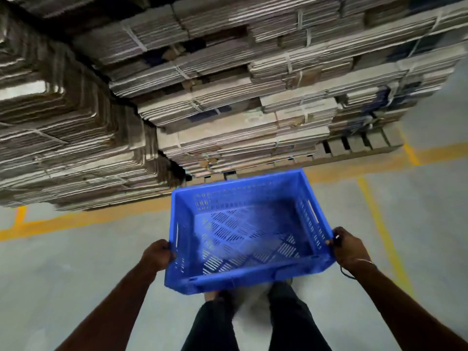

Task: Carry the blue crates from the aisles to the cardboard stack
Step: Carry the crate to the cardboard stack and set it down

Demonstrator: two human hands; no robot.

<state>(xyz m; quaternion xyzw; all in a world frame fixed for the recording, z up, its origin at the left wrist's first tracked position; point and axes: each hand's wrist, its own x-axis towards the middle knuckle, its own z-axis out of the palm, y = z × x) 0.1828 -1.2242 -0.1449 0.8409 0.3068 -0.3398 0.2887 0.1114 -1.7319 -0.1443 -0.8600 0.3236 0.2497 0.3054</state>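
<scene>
An empty blue plastic crate [249, 206] with slotted walls and floor hangs in front of me above the grey floor. My left hand [157, 254] grips its left rim near the front corner. My right hand [350, 249] grips the right rim, fingers curled over the edge. The crate's far edge is close to the tall cardboard stack [228, 102] of bundled flat boxes that fills the upper half of the view.
The stack sits on a wooden pallet [354, 145] behind a yellow floor line [83, 219]. More yellow lines [382, 229] run along the right. A second cardboard stack [58, 138] rises at the left. My legs and feet are below the crate.
</scene>
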